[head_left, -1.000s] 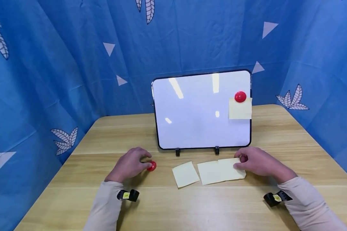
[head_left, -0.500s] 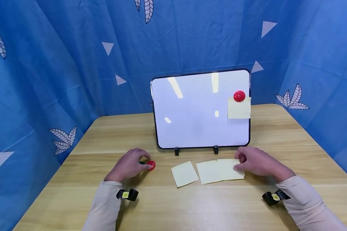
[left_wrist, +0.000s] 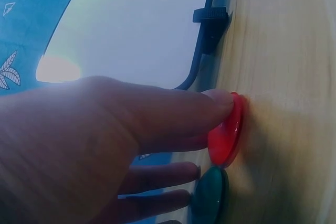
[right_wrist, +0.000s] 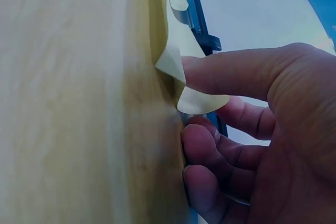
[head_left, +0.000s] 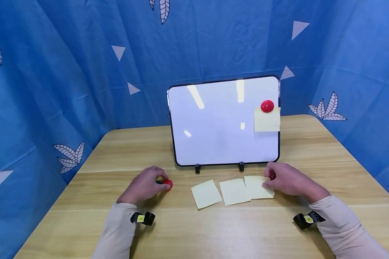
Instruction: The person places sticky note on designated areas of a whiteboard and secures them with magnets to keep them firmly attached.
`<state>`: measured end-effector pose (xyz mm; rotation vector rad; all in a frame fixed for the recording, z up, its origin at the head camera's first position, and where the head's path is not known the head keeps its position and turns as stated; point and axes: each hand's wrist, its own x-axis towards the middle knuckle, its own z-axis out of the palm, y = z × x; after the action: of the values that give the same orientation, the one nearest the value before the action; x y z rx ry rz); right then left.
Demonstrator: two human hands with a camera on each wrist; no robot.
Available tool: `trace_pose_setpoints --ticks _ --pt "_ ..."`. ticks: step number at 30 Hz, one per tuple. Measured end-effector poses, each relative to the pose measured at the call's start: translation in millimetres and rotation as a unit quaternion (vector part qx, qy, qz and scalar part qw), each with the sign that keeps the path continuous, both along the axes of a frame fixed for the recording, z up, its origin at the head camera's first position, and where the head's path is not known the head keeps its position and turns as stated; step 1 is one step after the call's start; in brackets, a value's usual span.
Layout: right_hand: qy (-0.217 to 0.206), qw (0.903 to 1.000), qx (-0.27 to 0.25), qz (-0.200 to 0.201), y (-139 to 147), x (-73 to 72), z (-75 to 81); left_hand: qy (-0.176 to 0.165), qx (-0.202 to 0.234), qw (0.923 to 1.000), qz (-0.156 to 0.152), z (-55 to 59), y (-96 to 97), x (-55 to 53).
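My left hand pinches a round red magnet, thumb on its face, just above the wooden table. A green magnet lies right beside the red one, close to the other fingertips. Over on the right, my right hand holds the right edge of a pale yellow sticky note between thumb and index finger. That note's edge curls up in the right wrist view. To its left lie a middle sticky note and a left sticky note, flat on the table.
A whiteboard stands on small black feet behind the notes. Near its upper right, a red magnet sits at the top of another sticky note. Blue patterned cloth surrounds the wooden table.
The right sticky note has shifted slightly up and away from the middle note, with its edge lifting in my right hand. My left hand has barely moved at the red magnet.
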<state>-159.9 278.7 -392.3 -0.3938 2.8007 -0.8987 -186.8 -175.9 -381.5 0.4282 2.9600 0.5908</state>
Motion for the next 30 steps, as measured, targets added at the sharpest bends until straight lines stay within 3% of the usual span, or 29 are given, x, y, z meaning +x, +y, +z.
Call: trace_pose_setpoints --ticks 15,30 --pt "-0.006 0.9992 -0.031 -0.024 -0.5 0.5 0.0 0.028 -0.02 0.9993 0.015 -3.7 3.2 0.2" --pt "0.02 0.9986 -0.046 -0.017 -1.7 0.3 1.6 0.007 -0.036 0.9992 0.011 -0.7 1.2 1.0"
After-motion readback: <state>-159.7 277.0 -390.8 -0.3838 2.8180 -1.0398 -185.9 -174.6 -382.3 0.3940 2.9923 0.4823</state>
